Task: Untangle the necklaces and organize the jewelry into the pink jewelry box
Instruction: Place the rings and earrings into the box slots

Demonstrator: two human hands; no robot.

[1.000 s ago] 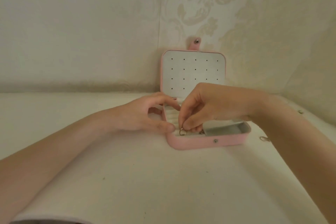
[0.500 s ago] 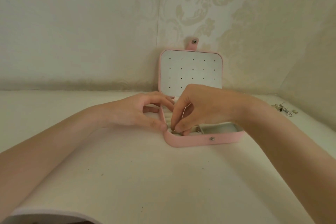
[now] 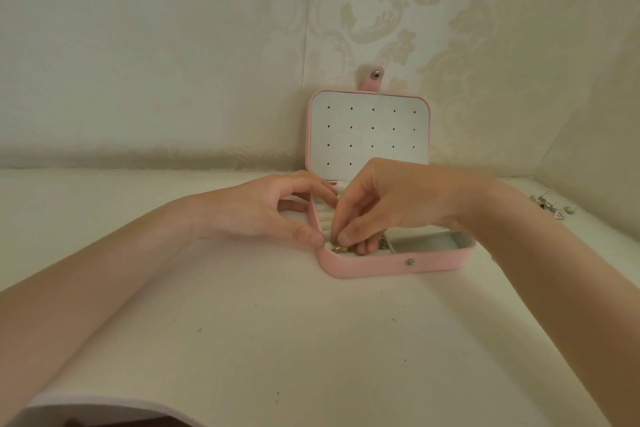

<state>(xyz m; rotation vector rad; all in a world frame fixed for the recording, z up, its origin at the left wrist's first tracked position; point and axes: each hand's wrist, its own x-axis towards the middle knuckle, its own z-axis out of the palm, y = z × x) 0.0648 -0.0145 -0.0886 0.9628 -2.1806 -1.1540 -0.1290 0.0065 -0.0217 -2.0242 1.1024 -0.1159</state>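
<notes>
The pink box (image 3: 398, 262) stands open on a white table (image 3: 242, 340), near the wall (image 3: 138, 62). Its lid (image 3: 369, 130) is upright and leans against the wall; the inside of the lid is white with rows of small dark holes, and a pink strap (image 3: 373, 78) with a metal snap sticks up from its top edge. The front wall of the box carries a second snap (image 3: 410, 262). Inside, the left part has white ring rolls (image 3: 325, 218), and the right part is an open light compartment (image 3: 429, 241). The left hand (image 3: 273, 211) rests at the left side of the box, the thumb lying on the front left corner of the rim and the fingers curved over the far edge; it holds nothing that I can see. The right hand (image 3: 391, 204) reaches down into the left front part, with thumb and first finger pressed together on a small gold piece (image 3: 337, 248); what kind of jewelry it is I cannot tell. More small silver pieces (image 3: 550, 210) lie on the table far to the right, well apart from the box. The wall has pale wallpaper with a floral pattern, and the table has some tiny dark specks.
</notes>
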